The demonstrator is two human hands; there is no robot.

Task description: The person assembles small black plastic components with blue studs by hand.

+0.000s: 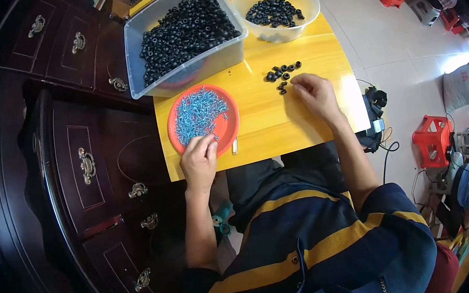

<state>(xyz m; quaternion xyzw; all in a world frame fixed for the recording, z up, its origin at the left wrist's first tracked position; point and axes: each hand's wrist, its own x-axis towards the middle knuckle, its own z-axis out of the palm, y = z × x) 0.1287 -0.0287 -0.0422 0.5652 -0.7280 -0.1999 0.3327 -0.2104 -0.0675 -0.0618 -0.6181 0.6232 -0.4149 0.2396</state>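
A round red plate [234,125] holds a heap of tiny silvery-blue metal pieces [200,113], too small to name surely. My left hand [199,160] is over the plate's near rim, thumb and forefinger pinched together; whatever is between the tips is too small to make out. On the yellow table [265,118], several loose black ring-shaped parts [285,68] lie in a small cluster. My right hand [316,94] rests just right of the cluster, its fingers curled closed beside the nearest small parts. What those fingers hold, if anything, is hidden.
A grey plastic bin [144,90] full of black parts stands at the back left, beside a clear round tub [309,18] with fewer. A small pale stick-like object [235,146] lies by the plate. Dark drawers [86,161] border the left; red stools [432,140] stand right.
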